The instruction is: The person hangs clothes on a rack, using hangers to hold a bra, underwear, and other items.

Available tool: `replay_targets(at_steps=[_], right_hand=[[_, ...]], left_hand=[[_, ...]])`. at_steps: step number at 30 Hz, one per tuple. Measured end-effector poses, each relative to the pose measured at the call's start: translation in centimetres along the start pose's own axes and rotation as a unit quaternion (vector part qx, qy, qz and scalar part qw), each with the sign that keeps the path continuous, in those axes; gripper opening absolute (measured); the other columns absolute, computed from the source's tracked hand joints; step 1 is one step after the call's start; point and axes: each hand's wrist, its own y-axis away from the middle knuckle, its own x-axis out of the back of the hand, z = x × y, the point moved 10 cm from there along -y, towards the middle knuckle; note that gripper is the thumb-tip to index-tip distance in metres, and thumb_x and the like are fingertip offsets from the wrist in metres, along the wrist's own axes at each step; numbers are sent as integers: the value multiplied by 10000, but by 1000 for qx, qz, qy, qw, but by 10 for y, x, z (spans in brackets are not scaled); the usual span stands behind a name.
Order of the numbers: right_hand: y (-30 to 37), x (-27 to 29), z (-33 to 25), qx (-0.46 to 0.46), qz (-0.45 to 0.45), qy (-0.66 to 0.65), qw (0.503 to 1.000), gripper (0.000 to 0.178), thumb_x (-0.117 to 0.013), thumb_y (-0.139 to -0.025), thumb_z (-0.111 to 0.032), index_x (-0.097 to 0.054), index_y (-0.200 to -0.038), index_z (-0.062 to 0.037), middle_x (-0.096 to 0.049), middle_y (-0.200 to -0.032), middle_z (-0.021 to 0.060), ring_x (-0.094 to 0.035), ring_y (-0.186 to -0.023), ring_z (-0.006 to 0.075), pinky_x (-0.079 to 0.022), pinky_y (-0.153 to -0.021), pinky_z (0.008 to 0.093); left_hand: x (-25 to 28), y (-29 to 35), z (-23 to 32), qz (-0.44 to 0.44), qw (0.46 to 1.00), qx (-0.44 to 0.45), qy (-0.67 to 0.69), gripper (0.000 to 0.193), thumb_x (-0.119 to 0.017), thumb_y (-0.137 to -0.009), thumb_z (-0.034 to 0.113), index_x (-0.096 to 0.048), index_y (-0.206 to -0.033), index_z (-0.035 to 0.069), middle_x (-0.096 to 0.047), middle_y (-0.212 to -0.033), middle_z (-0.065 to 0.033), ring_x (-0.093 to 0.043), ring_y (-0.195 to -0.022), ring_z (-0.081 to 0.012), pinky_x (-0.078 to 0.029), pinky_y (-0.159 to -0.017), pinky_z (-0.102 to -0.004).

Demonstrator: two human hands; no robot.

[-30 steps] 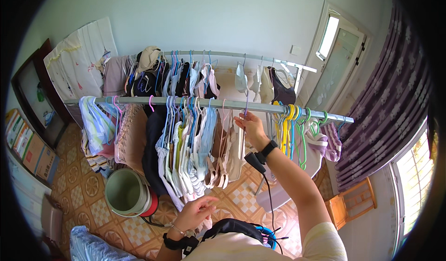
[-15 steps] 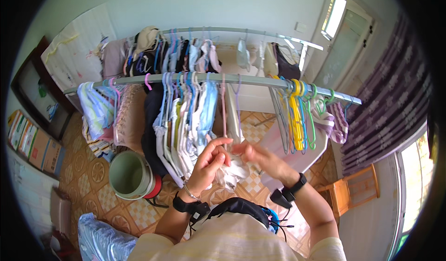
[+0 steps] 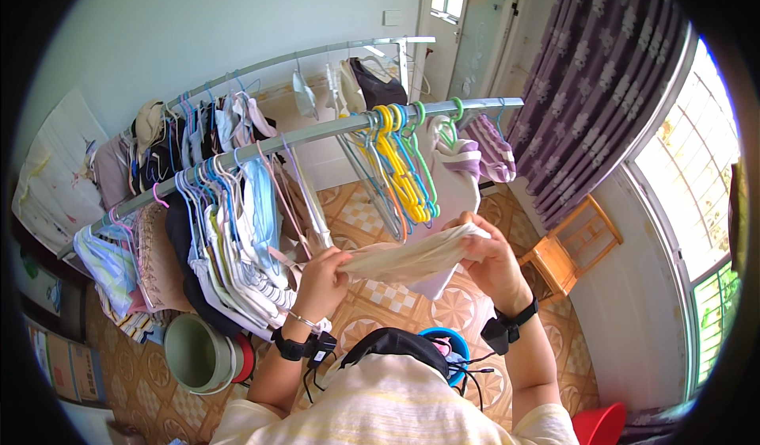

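Observation:
A cream, thin cloth (image 3: 408,261) stretches between my two hands, bunched lengthwise; what kind of garment it is I cannot tell. My left hand (image 3: 323,283) grips its left end with the fingers closed. On the other end, my right hand (image 3: 492,259) pinches the fabric between thumb and fingers. Just beyond the cloth, yellow hangers (image 3: 402,172) and a green hanger (image 3: 424,168) dangle from the near metal rail (image 3: 305,135). A pink hanger (image 3: 283,199) hangs close to my left hand.
White and blue clothes (image 3: 229,239) crowd the rail's left part. A second rail (image 3: 261,66) with clothes runs behind. On the floor stand a pale green bucket (image 3: 190,354) and a blue basin (image 3: 443,334) holding cloths. A wooden chair (image 3: 564,255) stands at the right, by a purple curtain (image 3: 590,73).
My hands have moved apart, and the cloth, which hung down below them, is now drawn out between them. The view has swung right, so the rails appear further left.

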Motion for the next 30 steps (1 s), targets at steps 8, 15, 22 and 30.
replay_targets(at_steps=[8, 15, 22, 30], right_hand=[[17, 59, -24, 85, 146, 112, 979, 432, -577, -927, -185, -413, -1291, -20, -573, -1133, 105, -555, -1053, 165, -437, -924, 305], [30, -3, 73, -116, -67, 171, 976, 443, -392, -1007, -350, -581, -1146, 26, -604, -1146, 108, -548, -1108, 196, -428, -989, 358], [18, -30, 107, -107, -80, 148, 980, 431, -483, -975, -378, -568, -1179, -8, -593, -1086, 32, -526, -1030, 107, -421, -915, 259], [4, -10, 71, 32, 47, -29, 998, 150, -481, -991, -240, -511, -987, -93, -496, -786, -70, -433, -655, 18, -359, -583, 191]], left_hand=[[-30, -5, 15, -178, 805, 177, 538, 266, -522, -925, 169, -583, -1097, -24, -652, -962, -71, -609, -859, -116, -487, -753, -242], [-46, -8, 37, -166, 723, 211, 636, 239, -521, -947, 235, -580, -1034, 20, -645, -871, -64, -640, -764, -147, -516, -671, -276], [-43, 10, 39, -157, 740, 225, 614, 282, -506, -959, 255, -510, -1155, 52, -621, -991, -61, -629, -853, -130, -514, -735, -262], [-9, 1, -45, 40, 884, 227, 407, 261, -548, -943, 253, -584, -1068, 27, -643, -941, -34, -599, -784, -120, -485, -716, -246]])
